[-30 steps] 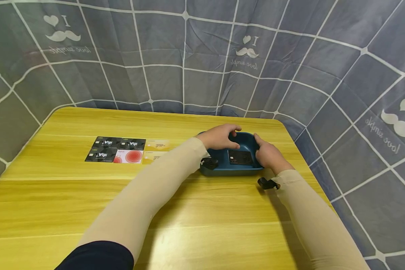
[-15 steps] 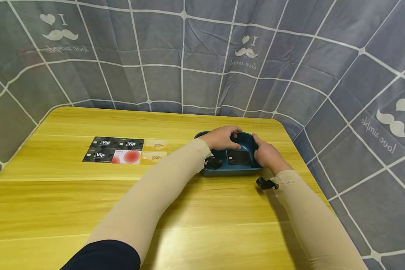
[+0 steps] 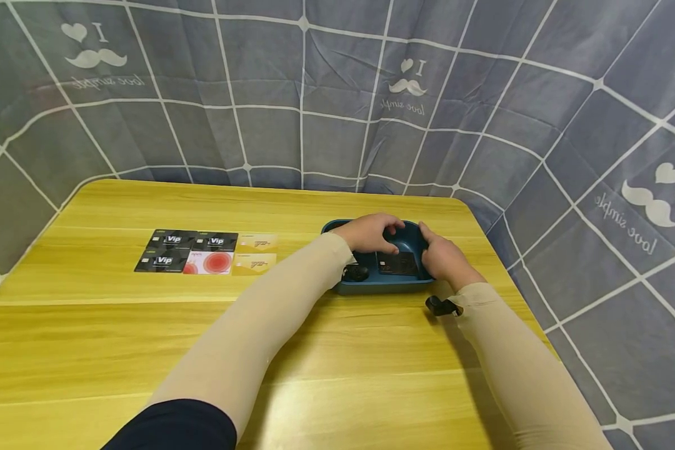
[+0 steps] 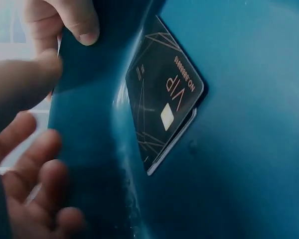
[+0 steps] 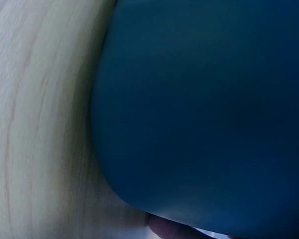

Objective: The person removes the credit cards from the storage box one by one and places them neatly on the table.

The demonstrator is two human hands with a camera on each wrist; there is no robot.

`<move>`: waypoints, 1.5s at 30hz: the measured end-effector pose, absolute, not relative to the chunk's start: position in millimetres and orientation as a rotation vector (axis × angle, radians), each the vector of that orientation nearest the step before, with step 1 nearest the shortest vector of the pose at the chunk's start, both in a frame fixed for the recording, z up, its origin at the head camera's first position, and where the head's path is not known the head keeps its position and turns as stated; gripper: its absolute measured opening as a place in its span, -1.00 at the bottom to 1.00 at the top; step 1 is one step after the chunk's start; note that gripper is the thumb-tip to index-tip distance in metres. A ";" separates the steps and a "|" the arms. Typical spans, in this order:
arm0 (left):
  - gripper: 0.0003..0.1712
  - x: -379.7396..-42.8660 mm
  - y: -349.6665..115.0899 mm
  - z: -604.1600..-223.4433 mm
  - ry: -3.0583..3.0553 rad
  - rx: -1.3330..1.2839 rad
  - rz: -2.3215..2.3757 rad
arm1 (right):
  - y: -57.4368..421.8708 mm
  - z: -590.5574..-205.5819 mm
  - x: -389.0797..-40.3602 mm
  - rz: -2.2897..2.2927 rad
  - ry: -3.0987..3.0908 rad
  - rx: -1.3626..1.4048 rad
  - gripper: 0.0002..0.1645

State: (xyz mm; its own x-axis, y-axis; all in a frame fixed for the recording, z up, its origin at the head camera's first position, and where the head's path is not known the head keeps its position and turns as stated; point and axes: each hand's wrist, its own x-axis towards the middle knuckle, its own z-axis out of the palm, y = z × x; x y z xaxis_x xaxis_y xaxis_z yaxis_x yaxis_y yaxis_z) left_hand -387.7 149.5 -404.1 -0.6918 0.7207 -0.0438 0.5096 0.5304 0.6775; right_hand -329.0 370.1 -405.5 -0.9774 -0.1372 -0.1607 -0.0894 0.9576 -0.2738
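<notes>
A blue rectangular box (image 3: 384, 288) stands on the right part of the table. My right hand (image 3: 449, 259) grips its right wall, the thumb up at the rim. Over the box hovers my left hand (image 3: 367, 232), thumb and fingers parted and loosely bent, with nothing between them. Flat in the box lies a black VIP card (image 3: 397, 264), just below the left thumb. The left wrist view shows that black VIP card (image 4: 164, 92) near the box wall, with the edge of another card (image 4: 182, 137) peeking out beneath. In the right wrist view the box's outer wall (image 5: 199, 114) fills most of the picture.
Left of the box, cards lie in two rows on the wooden table (image 3: 202, 350): black Vip cards (image 3: 162, 260), a pink card with red circles (image 3: 210, 262) and yellow cards (image 3: 254, 264). Small black cameras (image 3: 442, 306) hang at the wrists. A grey checked curtain (image 3: 270, 75) surrounds the back.
My left hand has dipped slightly and shifted a little right over the box, its thumb nearer the black card. My right hand keeps its grip. The head view has turned slightly right.
</notes>
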 end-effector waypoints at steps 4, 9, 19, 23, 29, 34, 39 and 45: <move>-0.26 -387.4 144.8 -410.2 2.352 0.945 0.984 | 368.2 -403.9 -326.9 -0.420 2.913 -0.149 -0.10; -0.28 -384.9 145.8 -415.1 2.375 0.896 0.887 | 366.6 -402.0 -325.3 -0.435 2.897 -0.115 -0.10; -0.23 -375.1 150.7 -414.4 2.456 0.836 0.637 | 366.6 -400.0 -323.9 -0.425 2.893 -0.106 -0.11; -0.22 -374.6 151.1 -414.6 2.464 0.842 0.625 | 367.4 -400.9 -324.7 -0.419 2.887 -0.107 -0.10; -0.22 -373.9 152.9 -415.0 2.472 0.851 0.602 | 367.9 -401.5 -325.0 -0.404 2.891 -0.114 -0.11; -0.23 -371.6 153.5 -412.4 2.482 0.896 0.548 | 368.7 -400.3 -324.0 -0.419 2.889 -0.112 -0.10; -0.24 -372.3 153.5 -412.8 2.493 0.894 0.510 | 368.4 -399.1 -324.4 -0.429 2.871 -0.107 -0.10; -0.20 -371.6 153.7 -412.6 2.498 0.879 0.499 | 368.0 -399.5 -325.7 -0.422 2.871 -0.108 -0.10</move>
State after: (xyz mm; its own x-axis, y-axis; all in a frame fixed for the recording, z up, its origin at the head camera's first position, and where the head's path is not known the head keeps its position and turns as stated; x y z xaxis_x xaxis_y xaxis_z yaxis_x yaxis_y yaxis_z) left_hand -371.6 153.7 -412.6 -0.6994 0.6550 -0.2859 0.4950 0.7325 0.4673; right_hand -325.7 368.0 -399.5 -0.9693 -0.1066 -0.2218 -0.0382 0.9556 -0.2922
